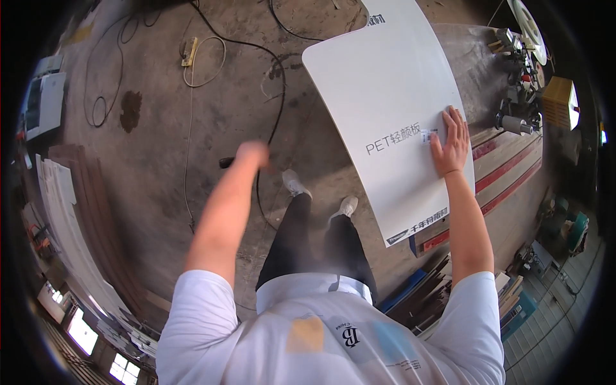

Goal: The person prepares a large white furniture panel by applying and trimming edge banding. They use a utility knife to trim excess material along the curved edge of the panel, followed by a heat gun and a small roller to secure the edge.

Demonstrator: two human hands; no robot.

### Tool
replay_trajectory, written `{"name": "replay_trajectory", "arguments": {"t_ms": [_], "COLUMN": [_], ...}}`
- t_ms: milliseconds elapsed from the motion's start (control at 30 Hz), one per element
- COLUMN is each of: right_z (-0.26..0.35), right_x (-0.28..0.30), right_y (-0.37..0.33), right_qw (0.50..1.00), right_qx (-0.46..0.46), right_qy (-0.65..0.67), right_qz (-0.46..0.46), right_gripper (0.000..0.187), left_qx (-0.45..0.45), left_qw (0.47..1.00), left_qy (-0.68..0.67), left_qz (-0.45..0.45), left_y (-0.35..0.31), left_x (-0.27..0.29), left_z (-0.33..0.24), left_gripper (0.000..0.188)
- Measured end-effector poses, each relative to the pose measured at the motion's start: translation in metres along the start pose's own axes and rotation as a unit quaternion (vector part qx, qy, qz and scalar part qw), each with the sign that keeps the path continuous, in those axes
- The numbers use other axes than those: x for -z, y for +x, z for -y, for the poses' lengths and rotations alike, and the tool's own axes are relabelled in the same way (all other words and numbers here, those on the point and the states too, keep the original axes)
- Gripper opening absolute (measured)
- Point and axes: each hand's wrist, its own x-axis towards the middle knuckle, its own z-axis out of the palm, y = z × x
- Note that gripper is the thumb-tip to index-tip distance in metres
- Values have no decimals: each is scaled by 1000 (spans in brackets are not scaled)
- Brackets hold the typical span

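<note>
My right hand (453, 146) lies flat on a large white panel (391, 83), fingers stretched out, next to a small printed label (428, 136). The panel has rounded far corners and dark printing, and rests on a long bench to my right. My left hand (254, 155) is off the panel, over the floor in front of me, and smeared by motion. Its fingers look curled into a fist. A short black piece (226, 163) shows at its left side and a brownish blur at its right; what it holds cannot be made out.
Under the panel, the bench (507, 163) has red strips. Metal tools or machine parts (516, 115) and a yellow box (560, 102) are at the far right. Black cable (282, 83) and a yellow power strip (189, 52) lie on the concrete. Long boards (74, 212) are stacked at left.
</note>
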Motion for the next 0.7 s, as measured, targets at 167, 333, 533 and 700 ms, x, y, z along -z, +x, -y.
{"name": "replay_trajectory", "arguments": {"t_ms": [167,333,533,700], "right_z": [11,3,10,9], "right_x": [6,6,7,8], "right_y": [8,0,5,6], "right_qw": [1000,1000,1000,1000], "right_qx": [-1,1,0,-9], "right_qy": [6,1,20,21], "right_qz": [3,1,-6,-3], "right_gripper": [62,62,62,63], "left_qx": [116,-131,-224,-148], "left_qw": [886,775,670,718], "left_qy": [-439,-569,-320,-199], "left_qz": [-92,-241,-632,-650], "left_y": [-37,-80,-70,-52], "left_x": [-72,43,154,188], "left_z": [-13,-40,-43,-39], "left_gripper": [71,26,11,17]}}
